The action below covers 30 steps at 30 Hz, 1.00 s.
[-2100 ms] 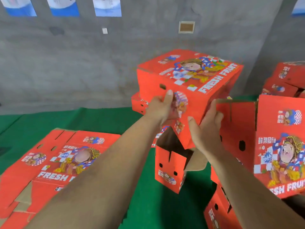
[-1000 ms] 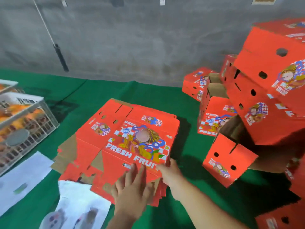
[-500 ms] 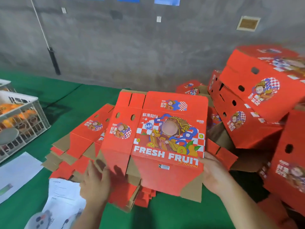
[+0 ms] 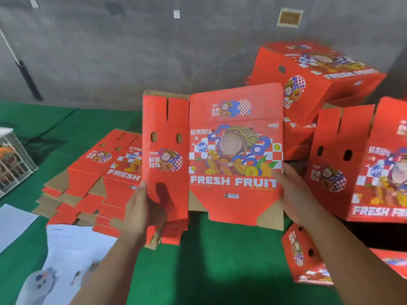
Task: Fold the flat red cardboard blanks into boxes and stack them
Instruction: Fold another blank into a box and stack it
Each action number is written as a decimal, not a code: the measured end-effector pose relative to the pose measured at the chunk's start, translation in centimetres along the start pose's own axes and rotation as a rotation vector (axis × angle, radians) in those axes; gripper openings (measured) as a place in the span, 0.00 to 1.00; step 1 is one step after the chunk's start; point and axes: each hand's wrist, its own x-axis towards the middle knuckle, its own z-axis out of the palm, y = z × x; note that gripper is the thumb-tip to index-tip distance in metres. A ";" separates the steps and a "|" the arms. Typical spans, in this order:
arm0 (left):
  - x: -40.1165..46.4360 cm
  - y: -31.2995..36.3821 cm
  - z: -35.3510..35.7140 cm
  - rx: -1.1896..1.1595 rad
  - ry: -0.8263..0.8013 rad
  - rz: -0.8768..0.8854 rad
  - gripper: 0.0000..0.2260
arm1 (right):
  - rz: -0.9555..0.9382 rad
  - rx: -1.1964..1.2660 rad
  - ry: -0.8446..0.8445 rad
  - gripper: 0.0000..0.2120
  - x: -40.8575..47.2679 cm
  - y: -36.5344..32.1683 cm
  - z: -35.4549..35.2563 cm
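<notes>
A fresh blank [image 4: 220, 155] is up in both hands, held nearly upright with its printed face toward the camera and not yet opened into a box. The left hand [image 4: 141, 214] grips the lower edge of the narrow side panel, thumb pressed on the printed face and fingers hidden behind it; the right hand [image 4: 293, 194] clasps the right edge by the "FRESH FRUIT" lettering, fingers wrapped behind the card. The fold of this piece looks barely begun: its bottom flaps hang unfolded between the two hands. Behind and just left of the left hand lies the pile of flat blanks [image 4: 103, 179] on the green counter [image 4: 209, 271], several layers thick, so a good deal of folding is likely left. Beyond and to the right of the right hand sit the finished boxes [image 4: 317, 75], one resting on others against the wall, with more beside and below the right forearm; some are tipped rather than squarely stacked. What those boxes hold cannot be seen. Far left of the left hand stands a white wire crate [image 4: 13, 159] with orange shapes inside, probably fruit. Sheets of paper [image 4: 72, 249] lie below the left hand.
</notes>
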 end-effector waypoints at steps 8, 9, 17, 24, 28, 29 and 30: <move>-1.7 -1.3 3.3 -0.130 -0.218 -0.077 0.20 | -0.104 -0.327 -0.105 0.17 -1.4 -1.2 0.3; -1.5 -2.0 2.5 -0.112 -0.144 -0.064 0.10 | -0.085 -0.336 -0.071 0.16 -1.3 -1.3 0.0; -0.5 -3.1 -2.6 -0.372 -0.111 -0.167 0.17 | 0.057 -0.107 0.097 0.12 -1.9 -0.5 -2.7; -2.1 -0.5 -2.6 -0.005 -0.267 0.076 0.20 | 0.026 -0.024 0.097 0.11 -1.3 -1.5 -3.3; -2.2 0.0 -2.8 0.651 -0.430 0.318 0.59 | 0.004 0.007 0.082 0.09 -0.9 -1.3 -3.6; -2.1 0.1 -2.6 0.749 -0.442 0.373 0.61 | -0.001 0.012 0.084 0.10 -0.7 -1.3 -3.5; -1.8 0.1 -2.3 0.799 -0.440 0.424 0.63 | -0.005 0.008 0.091 0.10 -0.5 -1.4 -3.5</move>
